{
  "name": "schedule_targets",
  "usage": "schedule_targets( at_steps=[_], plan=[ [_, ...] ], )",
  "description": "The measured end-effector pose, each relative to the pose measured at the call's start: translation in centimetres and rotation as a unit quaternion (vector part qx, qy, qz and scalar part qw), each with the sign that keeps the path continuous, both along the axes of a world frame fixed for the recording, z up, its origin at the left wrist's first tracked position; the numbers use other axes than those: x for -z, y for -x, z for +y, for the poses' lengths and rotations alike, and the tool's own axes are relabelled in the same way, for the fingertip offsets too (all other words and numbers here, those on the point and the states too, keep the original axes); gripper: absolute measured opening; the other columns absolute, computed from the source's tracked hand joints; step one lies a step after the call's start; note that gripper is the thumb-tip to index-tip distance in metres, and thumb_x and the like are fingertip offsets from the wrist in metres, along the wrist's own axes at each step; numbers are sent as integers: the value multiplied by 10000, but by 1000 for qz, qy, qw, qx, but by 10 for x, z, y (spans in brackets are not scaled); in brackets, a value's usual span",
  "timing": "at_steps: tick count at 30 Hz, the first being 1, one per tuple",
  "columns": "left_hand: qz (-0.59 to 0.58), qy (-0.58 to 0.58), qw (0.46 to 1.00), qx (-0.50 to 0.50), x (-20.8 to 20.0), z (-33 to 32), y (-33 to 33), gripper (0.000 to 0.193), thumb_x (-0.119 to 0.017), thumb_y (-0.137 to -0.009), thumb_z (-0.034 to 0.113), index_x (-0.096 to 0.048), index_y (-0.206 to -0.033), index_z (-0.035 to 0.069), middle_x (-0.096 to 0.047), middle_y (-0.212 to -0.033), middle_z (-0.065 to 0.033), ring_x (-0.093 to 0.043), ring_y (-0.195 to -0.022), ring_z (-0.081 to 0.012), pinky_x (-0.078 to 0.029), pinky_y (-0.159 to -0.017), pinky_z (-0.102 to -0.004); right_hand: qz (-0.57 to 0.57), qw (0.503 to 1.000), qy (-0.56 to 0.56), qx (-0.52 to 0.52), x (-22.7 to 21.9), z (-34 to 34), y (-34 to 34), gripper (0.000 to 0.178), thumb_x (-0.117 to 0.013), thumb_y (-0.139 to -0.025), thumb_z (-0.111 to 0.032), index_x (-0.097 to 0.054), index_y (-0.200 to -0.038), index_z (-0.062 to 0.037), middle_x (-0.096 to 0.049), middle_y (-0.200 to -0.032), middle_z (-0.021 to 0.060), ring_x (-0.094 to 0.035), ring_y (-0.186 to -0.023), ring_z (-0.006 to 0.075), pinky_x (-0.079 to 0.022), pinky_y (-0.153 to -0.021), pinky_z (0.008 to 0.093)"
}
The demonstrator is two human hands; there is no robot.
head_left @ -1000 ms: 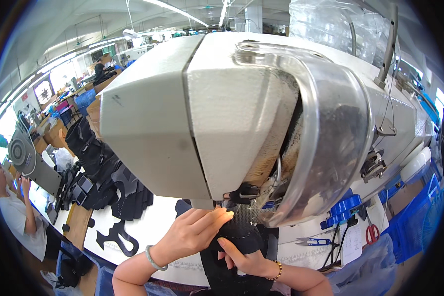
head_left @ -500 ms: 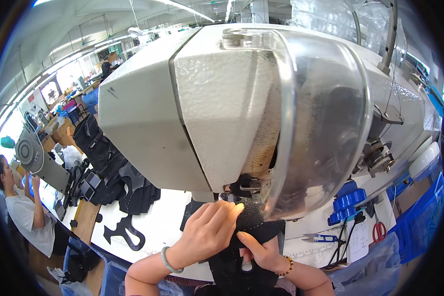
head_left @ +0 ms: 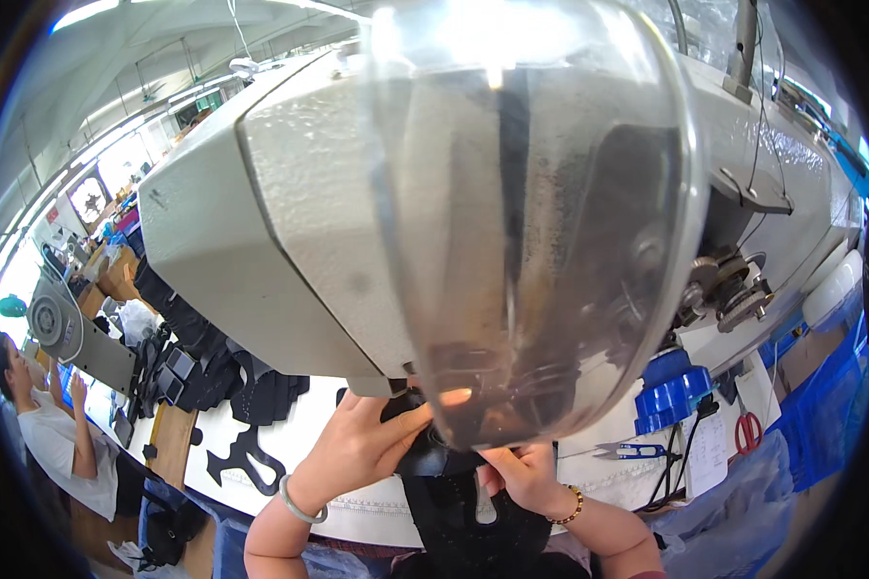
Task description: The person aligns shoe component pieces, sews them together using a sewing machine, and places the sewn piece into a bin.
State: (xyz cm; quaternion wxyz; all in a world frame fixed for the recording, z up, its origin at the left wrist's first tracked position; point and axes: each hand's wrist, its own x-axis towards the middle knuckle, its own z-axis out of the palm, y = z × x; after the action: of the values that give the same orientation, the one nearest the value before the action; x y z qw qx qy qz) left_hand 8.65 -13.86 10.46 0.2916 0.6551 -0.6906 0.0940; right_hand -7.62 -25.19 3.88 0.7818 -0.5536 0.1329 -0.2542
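Observation:
A black fabric piece (head_left: pixel 449 521) with a slot in it lies under the sewing machine head (head_left: pixel 299 232) and hangs toward me. My left hand (head_left: pixel 362 444) grips its upper part on the left of the needle area, one finger reaching behind the clear shield (head_left: pixel 541 241). A shiny dark part lies just below these fingers. On the right, my right hand (head_left: pixel 526 480) pinches the fabric edge between thumb and bent fingers, below the shield's lower rim. Needle and presser foot show only dimly through the shield.
Black cut pieces (head_left: pixel 266 391) are heaped to the left, with one loose cutout (head_left: pixel 246 463) nearer. Thread snips (head_left: pixel 632 451), red-handled scissors (head_left: pixel 747 430) and a blue plastic holder (head_left: pixel 672 391) are on the right. Another person (head_left: pixel 63 434) sits at far left.
The clear shield and machine head look larger and now cover the needle area, as my view has shifted closer. My left hand has moved slightly left; my right has moved a little right.

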Motion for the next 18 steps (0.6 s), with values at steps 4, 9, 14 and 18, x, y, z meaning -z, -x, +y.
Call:
schedule_targets(
  at_steps=[4,9,14,18],
  plan=[
    [18,2,999,27,2,-2,-11,394,-662,-699,-13,-673,-1067,126,-623,-1028,-95,-600,-937,-249,-481,-809,-317,13,1000,10,-24,-4,-3,0,168,-500,-907,-95,-552,-1018,22,-588,-630,71,-537,-466,89,-404,-406,193],
    [71,0,996,59,13,-3,-32,406,-666,-688,1,-668,-1070,136,-618,-991,-74,-600,-851,-251,-486,-765,-322,64,990,71,-106,-12,6,-14,190,-509,-915,-153,-521,-1009,12,-561,-590,38,-527,-468,74,-435,-511,222],
    [5,3,995,99,1,-7,-29,471,-669,-662,15,-648,-1108,166,-597,-958,-63,-579,-806,-268,-484,-720,-349,9,995,-9,-103,2,8,-16,264,-534,-921,-236,-599,-768,-32,-551,-521,21,-537,-459,57,-363,-390,179],
    [-1,-11,996,85,-4,-4,-25,441,-665,-684,23,-652,-1102,163,-614,-974,-63,-590,-810,-272,-493,-712,-344,13,996,-10,-87,2,13,-18,317,-516,-931,-265,-591,-731,-30,-530,-479,19,-537,-460,56,-354,-379,180]
  ],
)
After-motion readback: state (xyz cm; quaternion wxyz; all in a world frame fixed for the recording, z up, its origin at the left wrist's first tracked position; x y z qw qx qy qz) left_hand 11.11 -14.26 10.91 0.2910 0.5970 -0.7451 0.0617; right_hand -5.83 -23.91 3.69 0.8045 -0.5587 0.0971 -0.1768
